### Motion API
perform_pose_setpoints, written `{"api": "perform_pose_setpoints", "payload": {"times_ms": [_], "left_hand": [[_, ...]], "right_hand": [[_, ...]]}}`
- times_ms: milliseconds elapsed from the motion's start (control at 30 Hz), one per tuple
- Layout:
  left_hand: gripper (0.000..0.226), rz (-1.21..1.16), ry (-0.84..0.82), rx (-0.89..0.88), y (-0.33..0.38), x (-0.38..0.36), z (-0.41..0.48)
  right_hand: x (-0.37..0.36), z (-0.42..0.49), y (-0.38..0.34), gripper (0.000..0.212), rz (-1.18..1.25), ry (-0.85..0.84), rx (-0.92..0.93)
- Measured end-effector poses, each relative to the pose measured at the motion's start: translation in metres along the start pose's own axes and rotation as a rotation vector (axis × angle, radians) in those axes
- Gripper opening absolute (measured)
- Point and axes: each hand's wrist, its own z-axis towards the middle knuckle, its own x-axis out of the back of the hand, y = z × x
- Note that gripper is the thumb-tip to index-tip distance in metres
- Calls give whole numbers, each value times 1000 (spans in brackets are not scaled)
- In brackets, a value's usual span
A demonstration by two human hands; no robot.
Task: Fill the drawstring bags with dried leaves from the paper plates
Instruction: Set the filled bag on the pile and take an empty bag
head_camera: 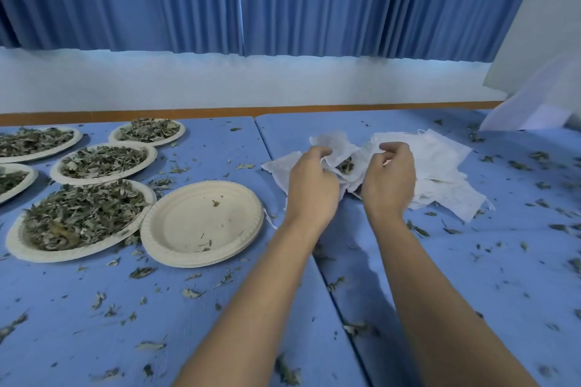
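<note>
Listing from the left, five paper plates (pixel 12 237) sit on the blue bench (pixel 220 308), each heaped with dried leaves (pixel 81 217). Two lie at the far left edge, partly cut off. One is at the back, one in the middle, and the largest-looking is nearest. Its right rim touches the stack of empty plates.

Stack of empty plates (pixel 188 220): just right of the nearest heaped plate, bare but for a few leaf scraps.

Left hand (pixel 311 185): reached forward over the bench, back of the hand up. Its fingers are curled in and pinch the left edge of a white drawstring bag (pixel 338 143).

Drawstring bag: held between the two hands above the bench, right of the empty plates, with its mouth pulled apart. A small clump of dried leaves shows inside the opening.

Right hand (pixel 390 179): level with the left and close beside it. Its fingers are curled over and its thumb is tucked under, gripping the bag's right edge.

Pile of bags (pixel 440 166): flat white cloth bags, overlapping loosely, beneath and to the right of the right hand. Thin strings trail from some corners.

Loose leaf fragments (pixel 418 231): scattered over the whole bench, thicker toward the right.

Backdrop: a pleated blue curtain (pixel 283 0) above a white wall, and a white sheet (pixel 534 110) at the far right.
</note>
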Motion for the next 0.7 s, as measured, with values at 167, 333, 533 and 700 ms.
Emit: {"api": "perform_pose_setpoints", "payload": {"times_ms": [167, 333, 533, 700], "left_hand": [[36, -91, 120, -48, 5, -21, 10], [38, -140, 109, -58, 1, -35, 14], [41, -174, 113, -45, -3, -33, 11], [39, -182, 130, -21, 0, -23, 9]], "right_hand": [[13, 51, 35, 42, -629, -437, 79], [17, 55, 55, 30, -729, -395, 33], [14, 53, 62, 25, -569, -250, 45], [9, 44, 57, 35, -634, -399, 87]]}}
